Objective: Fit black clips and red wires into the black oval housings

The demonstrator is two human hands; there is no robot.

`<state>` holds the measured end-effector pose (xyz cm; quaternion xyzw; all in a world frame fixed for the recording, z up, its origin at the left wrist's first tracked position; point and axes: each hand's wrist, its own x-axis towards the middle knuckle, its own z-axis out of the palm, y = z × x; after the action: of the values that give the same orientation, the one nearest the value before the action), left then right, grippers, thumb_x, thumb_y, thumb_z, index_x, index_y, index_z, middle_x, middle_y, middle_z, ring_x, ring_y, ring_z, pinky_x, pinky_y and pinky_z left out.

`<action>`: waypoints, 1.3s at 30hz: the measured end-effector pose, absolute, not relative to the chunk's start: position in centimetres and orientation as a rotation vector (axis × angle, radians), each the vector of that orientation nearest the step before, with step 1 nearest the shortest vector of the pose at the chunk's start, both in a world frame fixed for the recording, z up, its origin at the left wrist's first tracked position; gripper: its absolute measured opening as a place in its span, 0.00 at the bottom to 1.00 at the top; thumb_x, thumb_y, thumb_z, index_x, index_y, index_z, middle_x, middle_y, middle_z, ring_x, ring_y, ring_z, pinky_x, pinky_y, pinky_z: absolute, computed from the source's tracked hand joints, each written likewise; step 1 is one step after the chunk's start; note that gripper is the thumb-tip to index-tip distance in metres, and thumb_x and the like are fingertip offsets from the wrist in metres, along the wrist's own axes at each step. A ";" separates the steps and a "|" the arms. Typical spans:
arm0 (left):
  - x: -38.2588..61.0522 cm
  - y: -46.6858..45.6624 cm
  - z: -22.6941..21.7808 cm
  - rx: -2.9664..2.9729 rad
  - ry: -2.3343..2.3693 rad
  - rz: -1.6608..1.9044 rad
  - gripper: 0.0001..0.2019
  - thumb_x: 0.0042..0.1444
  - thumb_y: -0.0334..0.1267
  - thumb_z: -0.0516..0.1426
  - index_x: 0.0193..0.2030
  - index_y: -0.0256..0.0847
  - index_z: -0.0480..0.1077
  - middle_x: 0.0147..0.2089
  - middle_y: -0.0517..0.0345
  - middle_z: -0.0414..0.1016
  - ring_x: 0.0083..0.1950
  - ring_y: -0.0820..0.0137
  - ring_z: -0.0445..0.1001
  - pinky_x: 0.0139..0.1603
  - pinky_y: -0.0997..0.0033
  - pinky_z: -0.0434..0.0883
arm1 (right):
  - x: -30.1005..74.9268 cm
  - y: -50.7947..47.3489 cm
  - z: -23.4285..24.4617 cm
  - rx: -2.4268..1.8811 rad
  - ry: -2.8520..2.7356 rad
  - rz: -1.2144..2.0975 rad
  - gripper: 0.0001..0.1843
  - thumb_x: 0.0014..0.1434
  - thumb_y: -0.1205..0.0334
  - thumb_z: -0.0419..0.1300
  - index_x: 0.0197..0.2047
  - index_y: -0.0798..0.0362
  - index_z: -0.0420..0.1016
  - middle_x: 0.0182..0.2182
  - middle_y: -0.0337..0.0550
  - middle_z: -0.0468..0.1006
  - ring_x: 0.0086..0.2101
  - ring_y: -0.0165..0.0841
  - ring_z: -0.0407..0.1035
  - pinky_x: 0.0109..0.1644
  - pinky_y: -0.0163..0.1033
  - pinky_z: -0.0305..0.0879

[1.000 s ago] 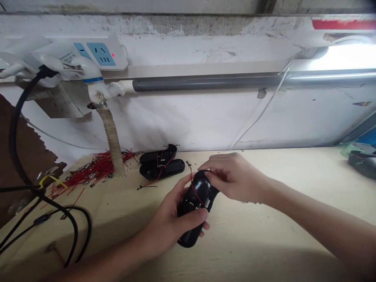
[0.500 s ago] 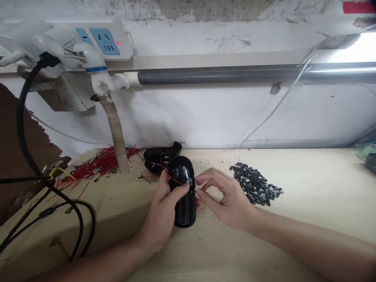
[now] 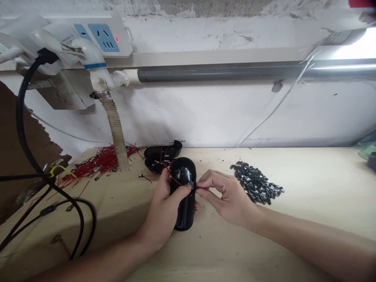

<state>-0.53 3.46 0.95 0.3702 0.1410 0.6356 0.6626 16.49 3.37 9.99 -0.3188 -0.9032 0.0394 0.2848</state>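
My left hand (image 3: 166, 203) is wrapped round a glossy black oval plastic housing (image 3: 185, 213), its thumb pressed on the front near a small metal piece (image 3: 192, 184). A thin red wire (image 3: 174, 178) runs across the upper part of the housing. At the housing's right edge, my right hand (image 3: 225, 194) pinches with thumb and forefinger; whatever lies between the fingertips is too small to make out. Behind the held housing, similar black housings (image 3: 155, 154) with red wires lie near the wall.
A pile of small black parts (image 3: 257, 183) lies to the right on the table (image 3: 317, 203). Cut red wires (image 3: 96, 164) are heaped at the left beside a ribbed hose (image 3: 116, 133). Black cables (image 3: 80, 219) loop over the left side, below a power strip (image 3: 123, 39).
My right thumb and forefinger have closed together against the housing's right edge. The housing has tilted slightly in my left hand.
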 end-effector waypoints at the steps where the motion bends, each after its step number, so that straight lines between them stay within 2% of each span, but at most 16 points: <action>1: -0.5 3.5 1.0 0.839 0.321 1.435 0.26 0.60 0.42 0.67 0.59 0.46 0.59 0.41 0.61 0.74 0.27 0.67 0.78 0.27 0.66 0.77 | 16.4 3.3 10.1 -0.852 -2.418 0.110 0.06 0.73 0.66 0.63 0.40 0.54 0.77 0.36 0.37 0.79 0.36 0.24 0.74 0.41 0.32 0.70; 7: -0.6 3.6 1.3 0.870 0.350 1.438 0.26 0.59 0.44 0.68 0.56 0.45 0.59 0.37 0.63 0.74 0.26 0.68 0.77 0.25 0.69 0.75 | 16.4 3.1 9.9 -0.825 -2.427 0.031 0.06 0.73 0.66 0.62 0.41 0.55 0.76 0.37 0.39 0.79 0.36 0.26 0.74 0.41 0.33 0.70; 12: -0.5 3.7 1.6 0.881 0.440 1.467 0.27 0.58 0.45 0.68 0.56 0.46 0.59 0.36 0.63 0.75 0.24 0.66 0.77 0.23 0.67 0.75 | 16.0 2.8 9.8 -0.902 -2.409 0.008 0.06 0.73 0.64 0.61 0.45 0.54 0.79 0.37 0.42 0.80 0.35 0.28 0.75 0.38 0.36 0.72; 15: -0.3 3.8 1.7 0.870 0.484 1.499 0.26 0.58 0.45 0.67 0.57 0.46 0.59 0.34 0.64 0.74 0.24 0.66 0.77 0.22 0.68 0.74 | 15.1 2.1 12.1 -1.118 -2.331 0.108 0.07 0.70 0.59 0.63 0.45 0.52 0.82 0.40 0.42 0.83 0.38 0.32 0.78 0.38 0.38 0.75; 17: -0.2 3.9 1.6 0.853 0.484 1.504 0.27 0.58 0.46 0.68 0.58 0.47 0.60 0.34 0.65 0.73 0.24 0.66 0.77 0.22 0.68 0.74 | 14.7 1.8 14.8 -1.321 -2.322 0.155 0.11 0.69 0.54 0.63 0.45 0.51 0.83 0.40 0.43 0.84 0.36 0.33 0.78 0.36 0.39 0.75; 19: -0.2 4.0 1.6 0.836 0.473 1.493 0.27 0.58 0.46 0.68 0.58 0.47 0.60 0.34 0.65 0.72 0.24 0.66 0.77 0.22 0.68 0.73 | 15.0 1.9 18.0 -1.465 -2.434 0.031 0.12 0.69 0.52 0.63 0.44 0.50 0.84 0.38 0.43 0.84 0.34 0.34 0.78 0.34 0.40 0.73; 23: -0.4 3.9 1.5 0.816 0.477 1.454 0.29 0.58 0.45 0.67 0.61 0.48 0.61 0.35 0.64 0.73 0.24 0.64 0.77 0.21 0.67 0.73 | 17.4 3.9 22.8 -1.779 -2.513 -0.677 0.13 0.68 0.61 0.60 0.47 0.48 0.87 0.42 0.44 0.85 0.39 0.39 0.79 0.40 0.45 0.73; 25: -0.5 3.7 1.5 0.799 0.470 1.437 0.29 0.59 0.46 0.67 0.62 0.49 0.60 0.35 0.63 0.72 0.24 0.63 0.77 0.22 0.67 0.73 | 18.9 5.2 23.9 -1.946 -2.503 -0.849 0.16 0.68 0.63 0.58 0.52 0.49 0.87 0.47 0.48 0.85 0.44 0.45 0.80 0.42 0.48 0.72; 27: -0.6 3.6 1.5 0.784 0.450 1.417 0.28 0.60 0.47 0.67 0.61 0.49 0.60 0.34 0.63 0.72 0.24 0.64 0.77 0.22 0.66 0.74 | 20.1 6.3 24.4 -2.030 -2.576 -0.778 0.17 0.67 0.64 0.60 0.54 0.50 0.87 0.51 0.50 0.84 0.48 0.47 0.79 0.47 0.51 0.73; 29: -0.7 3.5 1.5 0.782 0.420 1.407 0.27 0.61 0.47 0.67 0.61 0.49 0.60 0.35 0.63 0.73 0.25 0.64 0.77 0.23 0.66 0.74 | 21.0 7.1 24.4 -2.055 -2.643 -0.658 0.16 0.66 0.63 0.62 0.53 0.50 0.87 0.50 0.49 0.84 0.48 0.46 0.79 0.49 0.50 0.74; 33: -0.6 3.7 1.3 0.779 0.389 1.413 0.25 0.61 0.46 0.66 0.60 0.50 0.60 0.37 0.63 0.72 0.25 0.65 0.78 0.23 0.66 0.74 | 21.8 7.8 23.9 -2.051 -2.697 -0.480 0.12 0.66 0.60 0.63 0.49 0.49 0.87 0.48 0.47 0.85 0.44 0.41 0.80 0.45 0.45 0.75; 39: -0.6 3.6 1.5 0.765 0.427 1.395 0.25 0.62 0.47 0.66 0.60 0.51 0.62 0.40 0.61 0.74 0.26 0.65 0.78 0.23 0.66 0.74 | 22.7 8.5 23.1 -2.000 -2.686 -0.445 0.10 0.64 0.64 0.61 0.43 0.52 0.85 0.45 0.49 0.84 0.42 0.39 0.79 0.42 0.42 0.73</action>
<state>-0.63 3.62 1.47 0.3408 0.1902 0.6213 0.6795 22.67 8.51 23.10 -0.5878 -0.7896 -0.1308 -0.1181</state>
